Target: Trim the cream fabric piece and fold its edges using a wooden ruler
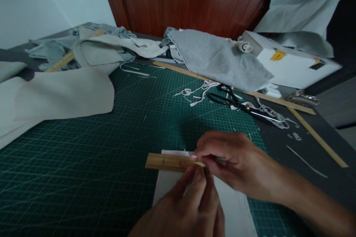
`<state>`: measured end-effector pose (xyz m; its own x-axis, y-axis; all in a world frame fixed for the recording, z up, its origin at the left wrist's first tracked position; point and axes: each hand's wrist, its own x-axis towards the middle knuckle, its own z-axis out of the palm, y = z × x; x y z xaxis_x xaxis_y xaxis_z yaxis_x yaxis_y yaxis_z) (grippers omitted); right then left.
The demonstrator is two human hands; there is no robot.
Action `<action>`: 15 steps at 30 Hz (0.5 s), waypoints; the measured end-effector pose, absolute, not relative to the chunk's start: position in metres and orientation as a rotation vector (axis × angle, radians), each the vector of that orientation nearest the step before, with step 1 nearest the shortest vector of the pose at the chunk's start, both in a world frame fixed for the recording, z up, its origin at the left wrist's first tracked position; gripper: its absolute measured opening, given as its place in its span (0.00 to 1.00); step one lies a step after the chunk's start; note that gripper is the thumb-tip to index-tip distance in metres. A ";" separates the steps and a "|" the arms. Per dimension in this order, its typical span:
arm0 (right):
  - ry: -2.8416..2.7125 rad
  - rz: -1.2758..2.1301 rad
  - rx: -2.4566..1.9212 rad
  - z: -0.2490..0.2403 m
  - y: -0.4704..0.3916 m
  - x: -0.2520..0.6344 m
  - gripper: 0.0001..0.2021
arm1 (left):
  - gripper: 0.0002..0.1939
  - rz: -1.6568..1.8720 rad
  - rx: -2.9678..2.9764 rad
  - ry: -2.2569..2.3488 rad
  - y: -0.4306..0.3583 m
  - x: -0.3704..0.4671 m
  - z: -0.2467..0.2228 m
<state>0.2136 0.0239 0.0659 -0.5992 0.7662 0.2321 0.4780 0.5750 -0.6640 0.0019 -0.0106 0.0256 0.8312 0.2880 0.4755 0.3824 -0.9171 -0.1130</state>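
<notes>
A short wooden ruler (169, 162) lies across the upper end of a white fabric piece (233, 207) on the green cutting mat (83, 163). My left hand (191, 200) is closed, its fingertips pressed together at the ruler's lower edge near the right part. Just above and to the right, my right hand (236, 159) is closed in a pinch at the fabric's top edge, beside the ruler. What its fingertips hold is too small to make out. The ruler's right end is hidden by the hands.
Black scissors (247, 108) lie beyond my right hand, among white fabric scraps (204, 87). A long wooden ruler (180, 70) runs behind them. Large pale fabric pieces (66, 92) lie left. Grey cloth (217, 55) and a white box (294, 63) stand at the back.
</notes>
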 end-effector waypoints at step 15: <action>-2.332 0.626 -1.071 0.069 0.001 0.241 0.11 | 0.15 -0.672 -2.820 -0.497 -0.011 0.002 0.022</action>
<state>0.2412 0.0015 0.0693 -0.5688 0.7856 0.2433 0.5582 0.5860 -0.5874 0.0017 -0.0106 0.0225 0.8401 0.2755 0.4673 0.3662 -0.9235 -0.1138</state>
